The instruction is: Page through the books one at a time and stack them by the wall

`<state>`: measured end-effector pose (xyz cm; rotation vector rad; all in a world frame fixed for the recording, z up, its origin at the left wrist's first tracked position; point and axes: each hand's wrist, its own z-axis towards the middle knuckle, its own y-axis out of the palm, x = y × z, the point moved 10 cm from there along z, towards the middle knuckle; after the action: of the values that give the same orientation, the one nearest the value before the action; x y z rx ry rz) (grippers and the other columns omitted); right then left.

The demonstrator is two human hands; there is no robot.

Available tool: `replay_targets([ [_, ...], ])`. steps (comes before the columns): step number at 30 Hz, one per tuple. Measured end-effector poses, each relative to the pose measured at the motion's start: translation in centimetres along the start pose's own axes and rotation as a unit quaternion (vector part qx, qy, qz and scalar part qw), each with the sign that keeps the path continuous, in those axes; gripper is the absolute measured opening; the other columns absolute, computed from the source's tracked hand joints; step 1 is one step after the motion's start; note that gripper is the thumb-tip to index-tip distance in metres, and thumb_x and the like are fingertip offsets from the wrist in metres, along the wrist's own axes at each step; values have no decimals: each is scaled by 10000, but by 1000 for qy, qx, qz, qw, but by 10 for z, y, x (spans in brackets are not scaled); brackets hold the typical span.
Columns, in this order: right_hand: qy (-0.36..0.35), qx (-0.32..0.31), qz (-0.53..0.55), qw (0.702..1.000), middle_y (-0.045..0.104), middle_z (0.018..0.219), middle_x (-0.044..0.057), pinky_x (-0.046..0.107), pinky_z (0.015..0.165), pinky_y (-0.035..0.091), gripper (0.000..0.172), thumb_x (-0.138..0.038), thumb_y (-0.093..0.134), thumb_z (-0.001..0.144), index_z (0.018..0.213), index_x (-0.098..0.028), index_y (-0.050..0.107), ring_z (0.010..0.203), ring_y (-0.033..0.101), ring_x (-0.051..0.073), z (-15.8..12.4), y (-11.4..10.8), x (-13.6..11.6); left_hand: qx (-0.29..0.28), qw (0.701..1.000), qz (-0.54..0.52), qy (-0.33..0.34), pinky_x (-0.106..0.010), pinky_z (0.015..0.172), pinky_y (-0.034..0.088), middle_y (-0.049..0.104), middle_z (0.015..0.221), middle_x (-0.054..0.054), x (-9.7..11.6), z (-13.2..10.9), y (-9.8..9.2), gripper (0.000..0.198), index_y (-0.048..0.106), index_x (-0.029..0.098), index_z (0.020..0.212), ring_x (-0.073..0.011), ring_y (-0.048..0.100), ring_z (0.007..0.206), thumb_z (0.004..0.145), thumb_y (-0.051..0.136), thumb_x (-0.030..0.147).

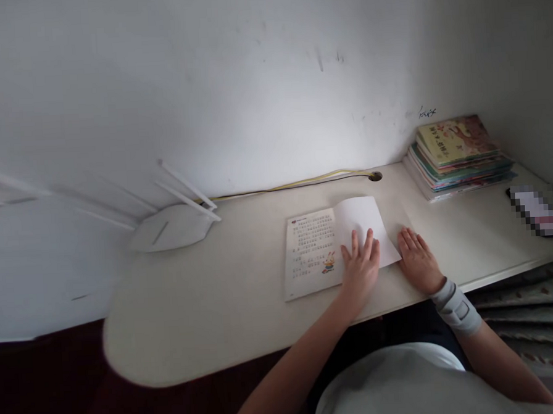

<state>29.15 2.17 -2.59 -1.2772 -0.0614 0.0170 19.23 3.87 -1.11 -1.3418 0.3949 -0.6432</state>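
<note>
An open book (310, 245) lies on the white desk (203, 310), its left page printed with text and a small cartoon figure. The right page is blank white and looks slightly curved. My left hand (361, 261) rests on that blank page near the book's middle, fingers spread. Just right of the book, my right hand (418, 258) lies flat on the desk, its fingertips beside the page's right edge. A grey wrap is around my right wrist.
A stack of books (459, 154) stands at the back right, with a phone (539, 212) in front of it. A white router (175, 228) with antennas sits at the left. Cables (294, 184) run along the wall into a desk hole.
</note>
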Motion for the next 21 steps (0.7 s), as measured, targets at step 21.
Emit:
replay_targets([
  [21,46,31,178,982,542,1271,154,409,1005,380,409,-154,278,909,1190,-81,565,1234,444,229,3,0,21,-37,999,22,-23,-742,938,227,393,1407,-135,4,7,6,433,470,187,1286,-390,233,1329,888,318,110],
])
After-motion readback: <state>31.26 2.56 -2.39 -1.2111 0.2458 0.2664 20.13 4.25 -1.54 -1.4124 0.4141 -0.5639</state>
